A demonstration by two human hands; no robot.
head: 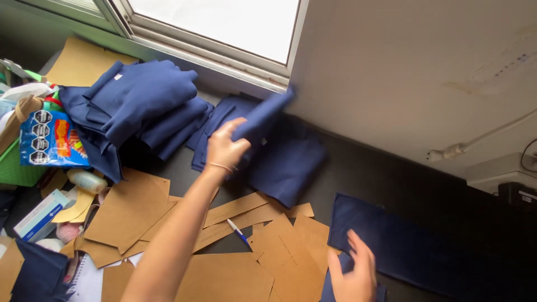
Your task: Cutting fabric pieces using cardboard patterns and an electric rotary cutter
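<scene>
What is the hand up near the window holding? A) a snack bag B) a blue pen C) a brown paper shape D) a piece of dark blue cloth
D: the left hand pinches a dark blue cloth piece lifted over the cloth pile, while the pen lies untouched on the brown paper pieces.

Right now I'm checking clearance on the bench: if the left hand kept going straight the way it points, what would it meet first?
The left hand, holding a navy fabric piece, points up and away toward the window. It would probably first meet the stack of navy fabric pieces just beyond it, then the window frame; depth is unclear from this view.
</scene>
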